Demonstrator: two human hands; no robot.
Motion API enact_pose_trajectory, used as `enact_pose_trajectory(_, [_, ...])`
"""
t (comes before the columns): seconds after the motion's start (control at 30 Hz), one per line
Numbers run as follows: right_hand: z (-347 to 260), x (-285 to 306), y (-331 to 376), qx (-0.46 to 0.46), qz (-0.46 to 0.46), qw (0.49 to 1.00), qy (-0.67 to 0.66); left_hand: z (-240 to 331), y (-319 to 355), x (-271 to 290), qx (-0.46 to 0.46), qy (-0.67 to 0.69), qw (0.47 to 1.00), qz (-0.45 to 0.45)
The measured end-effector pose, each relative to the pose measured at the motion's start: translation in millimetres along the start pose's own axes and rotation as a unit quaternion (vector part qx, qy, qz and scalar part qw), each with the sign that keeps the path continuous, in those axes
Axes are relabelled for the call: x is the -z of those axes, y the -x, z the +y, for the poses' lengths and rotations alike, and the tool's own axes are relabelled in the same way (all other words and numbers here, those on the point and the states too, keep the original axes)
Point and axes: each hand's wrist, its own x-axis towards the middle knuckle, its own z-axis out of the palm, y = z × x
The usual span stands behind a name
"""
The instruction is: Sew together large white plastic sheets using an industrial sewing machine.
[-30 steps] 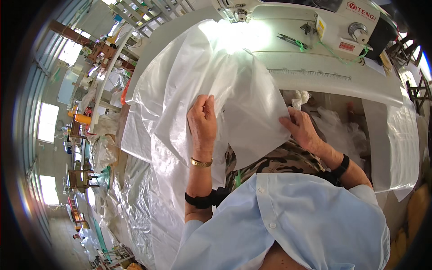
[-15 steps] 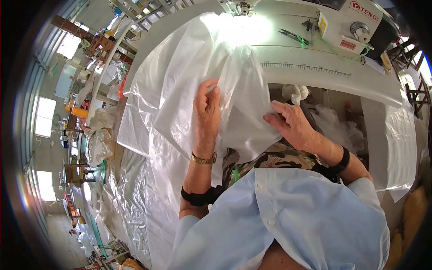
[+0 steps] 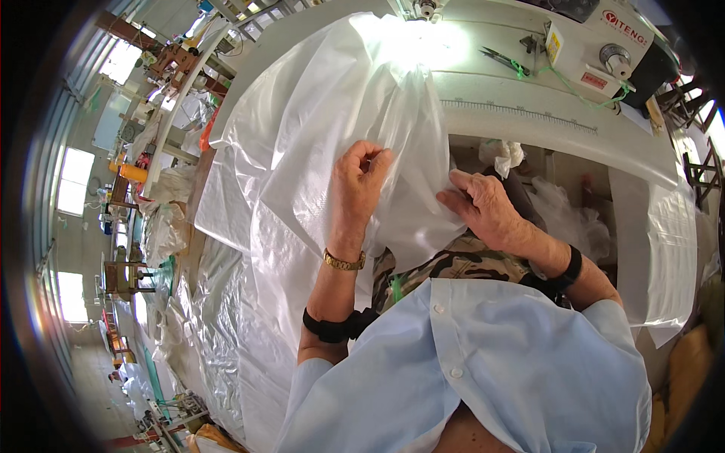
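A large translucent white plastic sheet (image 3: 302,166) runs from the brightly lit needle area of a sewing machine (image 3: 427,9) down over the table edge toward my lap. My left hand (image 3: 358,181) lies on the middle of the sheet, its fingers curled in and the thumb pressed to them on a fold. To its right, my right hand (image 3: 487,208) pinches the sheet's right edge between thumb and fingers. Gathered folds rise from between my hands to the lit spot. Glare hides the needle and the stitching point.
Dark thread snips (image 3: 504,60) lie on the machine table (image 3: 529,98), near a printed ruler scale (image 3: 521,115). The machine's white head with a handwheel (image 3: 615,60) stands at the far right. More plastic sheeting (image 3: 219,332) hangs at the left. A crumpled white bundle (image 3: 502,156) sits below the table edge.
My left hand has shifted slightly right and down, and its fingers have curled from a looser pose into a pinch. The right hand keeps its grip at the sheet's edge. The view has tilted a little.
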Motion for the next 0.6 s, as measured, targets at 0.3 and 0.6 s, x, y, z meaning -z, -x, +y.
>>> enact_pose_trajectory(0.3, [-17.5,0.6,-8.3,0.033,-0.012,0.999,0.006,15.5,-0.6,-5.7,-0.057,0.035,0.995,0.076])
enact_pose_trajectory(0.6, [-22.3,-11.1,-19.3,0.034,-0.059,0.998,-0.012,5.6,4.7,-9.8,0.026,0.11,0.992,0.064])
